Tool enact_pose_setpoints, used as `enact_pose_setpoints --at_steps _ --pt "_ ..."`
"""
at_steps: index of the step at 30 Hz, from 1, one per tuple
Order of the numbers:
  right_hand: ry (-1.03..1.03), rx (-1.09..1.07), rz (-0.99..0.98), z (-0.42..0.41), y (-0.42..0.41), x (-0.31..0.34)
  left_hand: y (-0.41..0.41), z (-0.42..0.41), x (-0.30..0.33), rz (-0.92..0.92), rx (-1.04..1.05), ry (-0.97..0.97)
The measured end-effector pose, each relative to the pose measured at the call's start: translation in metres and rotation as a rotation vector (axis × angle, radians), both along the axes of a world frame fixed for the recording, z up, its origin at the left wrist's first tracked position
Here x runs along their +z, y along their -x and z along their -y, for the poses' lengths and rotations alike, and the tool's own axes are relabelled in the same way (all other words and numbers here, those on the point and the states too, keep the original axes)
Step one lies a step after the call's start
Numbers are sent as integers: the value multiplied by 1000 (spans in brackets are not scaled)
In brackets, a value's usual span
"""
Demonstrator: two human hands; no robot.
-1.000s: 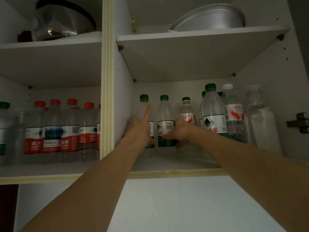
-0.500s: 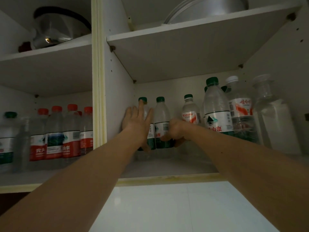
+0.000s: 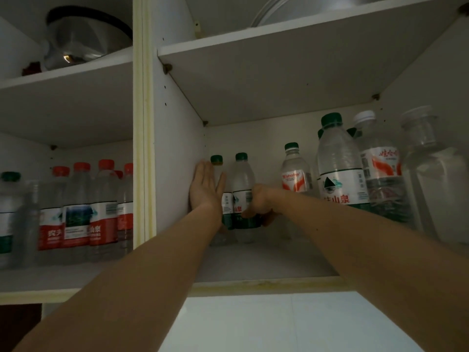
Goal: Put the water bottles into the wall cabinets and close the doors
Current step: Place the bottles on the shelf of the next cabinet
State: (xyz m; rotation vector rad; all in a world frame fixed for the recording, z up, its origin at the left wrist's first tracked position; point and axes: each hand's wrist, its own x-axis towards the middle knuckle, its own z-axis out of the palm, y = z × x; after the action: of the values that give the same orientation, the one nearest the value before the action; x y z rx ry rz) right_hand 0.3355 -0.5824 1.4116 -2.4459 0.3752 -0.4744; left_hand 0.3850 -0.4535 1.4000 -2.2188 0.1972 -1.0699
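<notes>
A green-capped bottle [image 3: 243, 196], standing upright at the back of the cabinet [image 3: 177, 158] beside its left wall, is being gripped around the label by the right hand [image 3: 257, 203], while the left hand [image 3: 206, 190], flat and empty, is being held against a second bottle [image 3: 226, 199] at that wall.

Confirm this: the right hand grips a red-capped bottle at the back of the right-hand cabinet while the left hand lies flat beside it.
Wrong on the cap. In the head view the right hand grips a green-capped bottle; the red-capped bottles stand in the left cabinet. The left hand does lie flat beside it.
</notes>
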Motion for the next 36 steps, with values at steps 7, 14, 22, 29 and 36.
enact_pose_setpoints --at_steps 7,14,22,29,36 --pt "85 -12 40 8 -7 -7 -9 6 -5 27 45 0" --pt "150 -25 74 14 -11 -10 -10 6 -7 44 44 5" --pt "374 -62 110 4 8 -10 15 -6 -6 -39 -69 50" --pt "423 -46 405 -21 83 -3 58 -28 -14 -28 -271 -20" --pt "485 -56 833 -27 169 -11 84 -43 -17 -189 -852 382"
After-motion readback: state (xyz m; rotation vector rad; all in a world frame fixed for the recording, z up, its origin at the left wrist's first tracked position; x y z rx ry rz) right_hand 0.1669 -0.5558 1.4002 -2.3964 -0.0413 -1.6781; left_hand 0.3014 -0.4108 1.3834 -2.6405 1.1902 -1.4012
